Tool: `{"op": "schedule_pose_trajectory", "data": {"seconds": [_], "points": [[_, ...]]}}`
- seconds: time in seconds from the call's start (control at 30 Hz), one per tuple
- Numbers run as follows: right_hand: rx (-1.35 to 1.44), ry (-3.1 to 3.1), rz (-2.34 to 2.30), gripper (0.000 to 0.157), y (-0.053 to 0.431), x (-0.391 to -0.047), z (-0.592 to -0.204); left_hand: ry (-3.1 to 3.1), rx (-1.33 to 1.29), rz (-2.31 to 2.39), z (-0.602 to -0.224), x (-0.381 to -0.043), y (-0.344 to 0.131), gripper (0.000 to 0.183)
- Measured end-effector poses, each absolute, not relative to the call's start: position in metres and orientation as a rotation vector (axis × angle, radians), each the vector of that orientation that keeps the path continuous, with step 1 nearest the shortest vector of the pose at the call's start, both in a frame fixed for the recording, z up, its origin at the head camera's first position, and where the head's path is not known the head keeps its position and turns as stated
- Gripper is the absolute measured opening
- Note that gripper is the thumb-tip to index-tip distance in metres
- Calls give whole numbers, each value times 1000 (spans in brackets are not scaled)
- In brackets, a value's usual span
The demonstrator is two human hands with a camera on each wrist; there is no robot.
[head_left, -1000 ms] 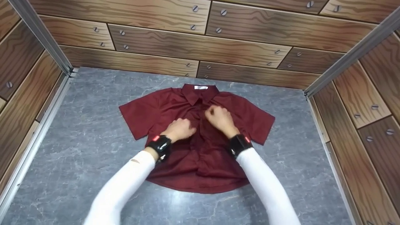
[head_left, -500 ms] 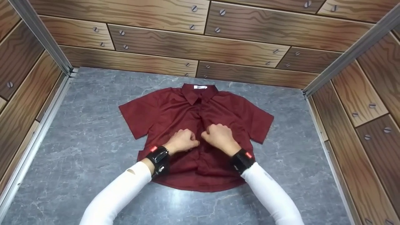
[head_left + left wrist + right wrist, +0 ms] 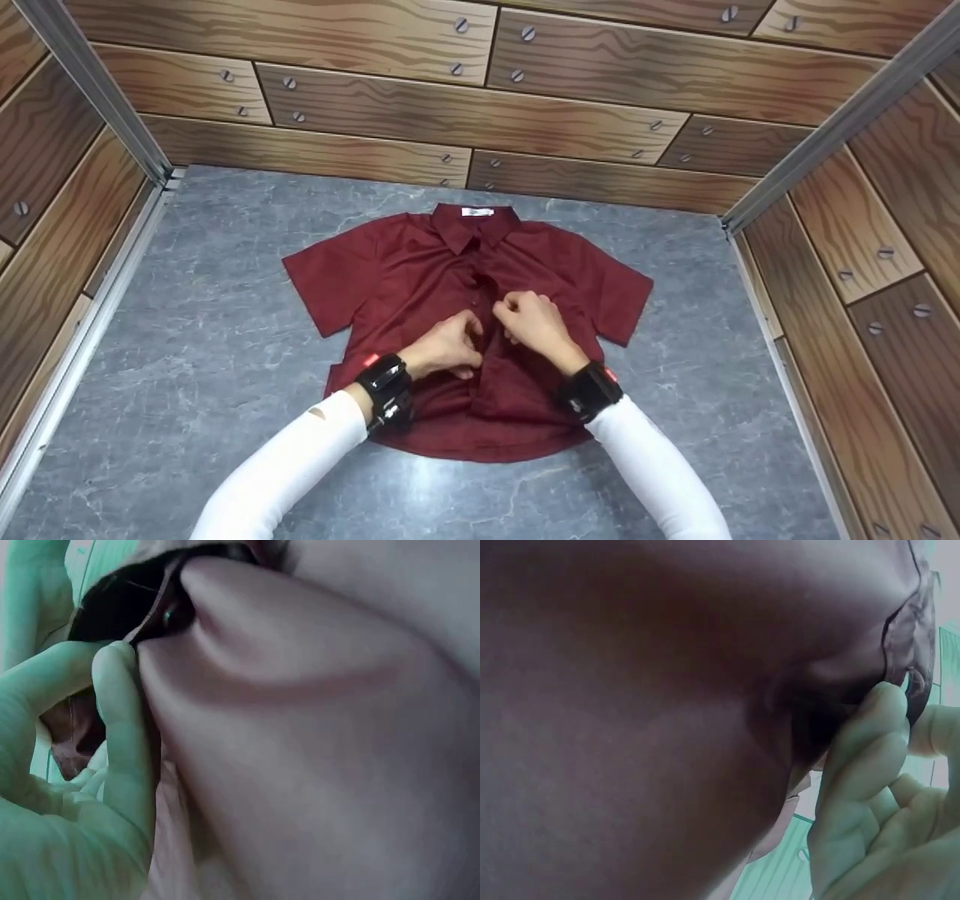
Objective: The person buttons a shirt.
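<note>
A dark red short-sleeved button shirt (image 3: pixel 405 277) lies front up, its collar (image 3: pixel 478 225) with a white label facing the far wall. My left hand (image 3: pixel 447 345) is at the middle of the front and pinches the shirt's front edge between thumb and finger, as the left wrist view shows. A small button (image 3: pixel 168 616) sits on the cloth just past those fingertips. Across the opening, my right hand (image 3: pixel 534 324) pinches the other front edge, lifting it a little. In the right wrist view a buttonhole (image 3: pixel 915 680) appears beside its fingertips.
The shirt is spread on a grey marbled tabletop (image 3: pixel 202 315). Wood-patterned panels (image 3: pixel 375 97) wall it in at the back and both sides, with metal rails (image 3: pixel 112 97) at the corners. Each wrist wears a black strap (image 3: pixel 592 391).
Both hands have come down the shirt front from the chest towards the middle. The front opening now gapes above the hands, and the right hand has lifted its edge.
</note>
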State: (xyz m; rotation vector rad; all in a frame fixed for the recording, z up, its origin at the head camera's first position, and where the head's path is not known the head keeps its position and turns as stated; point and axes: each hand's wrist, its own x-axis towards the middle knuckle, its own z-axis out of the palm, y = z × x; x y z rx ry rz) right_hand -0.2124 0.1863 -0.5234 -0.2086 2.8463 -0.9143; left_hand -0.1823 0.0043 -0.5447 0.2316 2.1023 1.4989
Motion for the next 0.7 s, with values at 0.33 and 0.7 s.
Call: {"op": "schedule_pose_trajectory", "data": {"seconds": [0.33, 0.7], "points": [[-265, 2784, -1039, 31, 184, -211, -525, 2494, 717, 1329, -558, -179, 9, 20], [-290, 2822, -991, 35, 181, -210, -533, 2582, 1528, 522, -556, -188, -5, 11]]}}
